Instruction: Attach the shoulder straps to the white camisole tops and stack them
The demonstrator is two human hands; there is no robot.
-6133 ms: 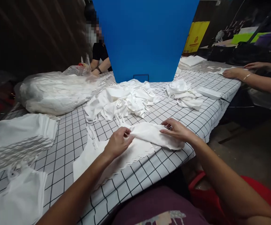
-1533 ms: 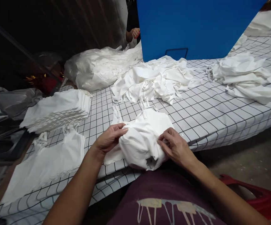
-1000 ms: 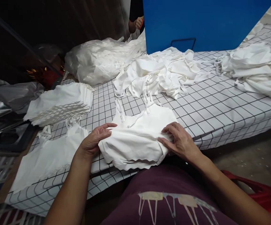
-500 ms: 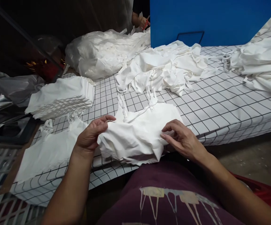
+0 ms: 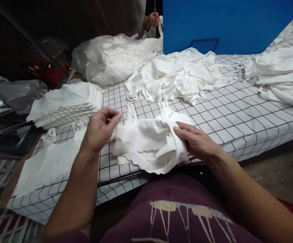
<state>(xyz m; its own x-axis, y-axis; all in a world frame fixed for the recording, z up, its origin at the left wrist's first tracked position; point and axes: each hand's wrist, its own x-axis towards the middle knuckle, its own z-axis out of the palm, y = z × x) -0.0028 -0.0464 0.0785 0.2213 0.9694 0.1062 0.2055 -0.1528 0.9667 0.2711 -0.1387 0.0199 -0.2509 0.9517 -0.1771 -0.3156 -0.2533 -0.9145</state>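
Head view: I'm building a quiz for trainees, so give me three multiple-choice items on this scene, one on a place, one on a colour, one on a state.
1. Where does the neat stack of white pieces lie?
A. left of the left hand
B. on the floor
C. on top of the board

2. What colour is the upright board at the back of the table?
A. yellow
B. blue
C. green

3. How is the white garment between the hands?
A. rolled into a tight ball
B. hung up
C. bunched, gripped at both sides

Answers: 1 A, it sits beyond the left hand toward the left edge. 2 B, its face is plain blue. 3 C, the right hand clamps one side, the left pinches the other.
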